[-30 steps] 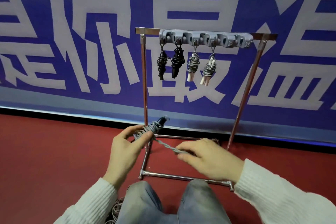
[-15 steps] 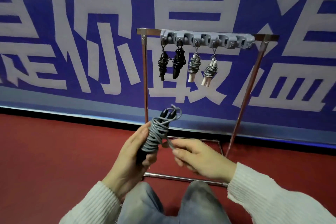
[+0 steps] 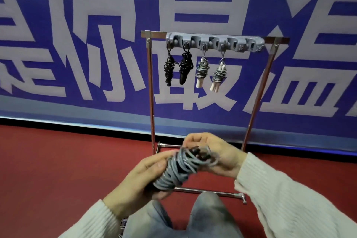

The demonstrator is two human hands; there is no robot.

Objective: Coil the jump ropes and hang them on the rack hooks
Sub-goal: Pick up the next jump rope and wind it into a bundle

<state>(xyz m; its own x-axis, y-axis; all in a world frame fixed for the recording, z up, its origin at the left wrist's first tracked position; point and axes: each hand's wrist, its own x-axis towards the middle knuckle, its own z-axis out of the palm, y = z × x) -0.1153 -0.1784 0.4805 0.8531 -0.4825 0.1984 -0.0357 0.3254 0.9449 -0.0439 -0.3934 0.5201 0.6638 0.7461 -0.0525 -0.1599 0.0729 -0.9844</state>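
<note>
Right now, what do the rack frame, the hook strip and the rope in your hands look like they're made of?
Rack frame: polished metal tubing, judging by its bright reflections. Hook strip: matte grey moulded plastic, probably. Grey rope, held by the left hand and right hand: smooth, slightly glossy cord, likely plastic-coated; its dark handles look plastic.

— Where is the grey jump rope [image 3: 176,170]?
— Low in front of the rack [image 3: 151,91], wound into a tight slanted bundle round its dark handles.
— And the rack?
— A chrome frame on the red floor, its grey hook strip [image 3: 214,43] carrying two black coiled ropes [image 3: 177,67] and two grey ropes with white handles [image 3: 210,72], hanging side by side.
</note>
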